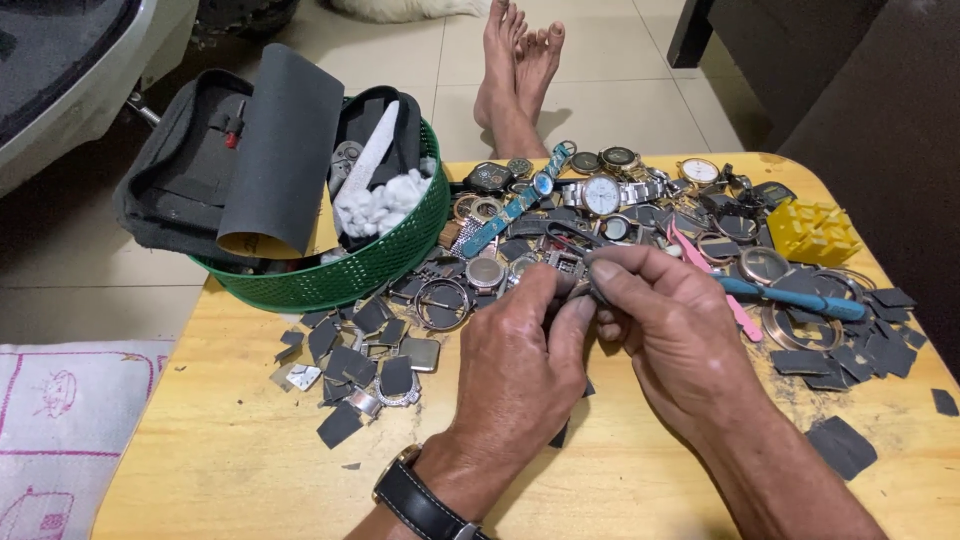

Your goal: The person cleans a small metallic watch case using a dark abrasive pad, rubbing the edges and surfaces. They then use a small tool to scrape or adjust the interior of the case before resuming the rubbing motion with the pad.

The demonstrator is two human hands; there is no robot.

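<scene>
A small watch part (578, 290) (mostly hidden) was pinched between the fingertips of the left hand (520, 365) and right hand (670, 325), best kept low over the wooden table (230, 450) and turned gently.

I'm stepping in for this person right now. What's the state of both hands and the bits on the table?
Left hand: pinching a small metal part at its fingertips.
Right hand: gripping the same part from the other side; a blue-handled tool lies just beyond it.
Watches, cases and dark cut scraps lie spread over the wooden table; green basket at the back left.
What is finished or pending cannot be told.
</scene>
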